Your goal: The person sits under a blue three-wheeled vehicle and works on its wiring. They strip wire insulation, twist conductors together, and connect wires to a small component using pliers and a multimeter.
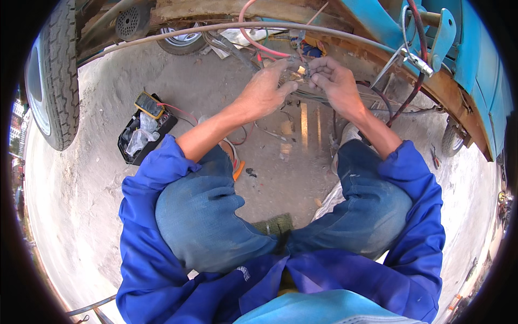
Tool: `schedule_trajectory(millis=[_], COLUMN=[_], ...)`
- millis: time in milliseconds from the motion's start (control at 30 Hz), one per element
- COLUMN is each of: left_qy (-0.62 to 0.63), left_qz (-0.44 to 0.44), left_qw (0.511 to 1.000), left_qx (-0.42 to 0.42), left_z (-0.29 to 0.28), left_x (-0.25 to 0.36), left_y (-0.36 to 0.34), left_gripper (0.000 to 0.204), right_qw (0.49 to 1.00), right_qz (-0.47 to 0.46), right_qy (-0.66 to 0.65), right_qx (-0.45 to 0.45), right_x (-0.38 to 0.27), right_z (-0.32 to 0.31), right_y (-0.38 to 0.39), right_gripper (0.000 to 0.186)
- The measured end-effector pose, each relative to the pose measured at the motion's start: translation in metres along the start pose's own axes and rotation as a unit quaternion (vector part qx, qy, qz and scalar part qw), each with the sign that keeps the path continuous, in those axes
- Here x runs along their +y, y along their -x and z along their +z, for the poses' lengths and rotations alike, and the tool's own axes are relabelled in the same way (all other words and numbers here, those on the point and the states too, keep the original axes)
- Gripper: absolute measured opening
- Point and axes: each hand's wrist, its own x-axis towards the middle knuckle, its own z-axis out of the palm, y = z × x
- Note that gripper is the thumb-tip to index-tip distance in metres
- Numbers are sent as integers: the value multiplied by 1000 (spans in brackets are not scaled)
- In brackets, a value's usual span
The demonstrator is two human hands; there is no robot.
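Both my hands are raised together among loose wiring under the blue vehicle's frame. My left hand (265, 90) curls its fingers at a dark cable joint beside the end of a pink-red cable (261, 47); its thumb sticks out, and what the fingers grip is partly hidden. Close by on the right, my right hand (337, 89) pinches a thin dark wire (307, 68) between thumb and fingers. A bundle of thin wires (318, 98) runs behind and below the hands. Above them, a long brown rod (226, 26) crosses the frame.
On the ground at left, a yellow multimeter (149, 105) rests on a black toolbox (129, 153) holding clear plastic bags. A tyre (60, 81) stands far left. Dark red hoses (418, 89) and a metal bracket (444, 35) hang at right. Pliers (435, 157) lie near a small wheel (452, 139).
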Motion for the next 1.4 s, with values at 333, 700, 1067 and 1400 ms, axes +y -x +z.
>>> schedule_trajectory(millis=[333,700,1067,1400], left_qy=[-42,-75,111,55], left_qz=[-2,-2,-83,-180], left_qw=[999,996,984,945], left_qx=[-4,-38,-113,-267], left_z=[18,10,6,-12], left_x=[-20,-20,-25,-5], left_y=[-24,-29,-50,-72], left_gripper=[22,31,23,19], right_qw=[999,969,943,922], right_qz=[-35,-54,-132,-156], right_qy=[30,241,306,354], right_qx=[1,17,-5,-35], right_x=[-3,-5,-6,-5], right_z=[-4,-15,-11,-8], right_y=[2,10,10,13], right_gripper=[27,14,14,11])
